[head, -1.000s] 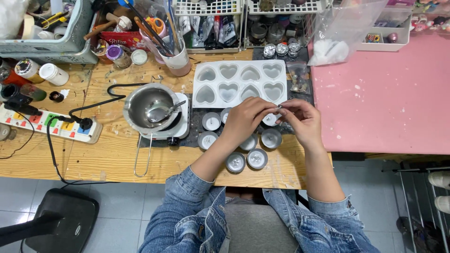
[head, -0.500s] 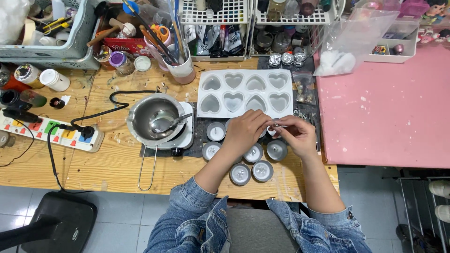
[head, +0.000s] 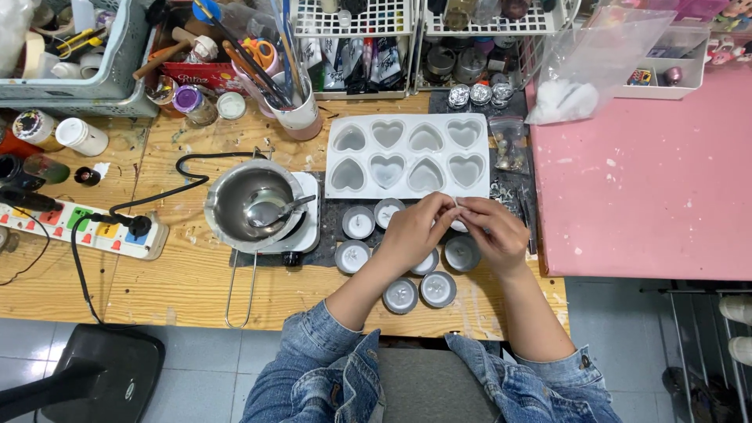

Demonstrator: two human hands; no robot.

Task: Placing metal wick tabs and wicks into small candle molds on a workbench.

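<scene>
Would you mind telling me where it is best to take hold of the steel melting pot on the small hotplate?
Grip the melting pot by its long wire handle, coming from the near table edge: it juts toward the person, away from the bowl and the spoon inside.

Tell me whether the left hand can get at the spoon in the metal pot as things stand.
Probably yes. The spoon lies in the open metal pot, its handle pointing toward the left hand, with only low tealight cups between. The hand is busy pinching something small, though.
</scene>
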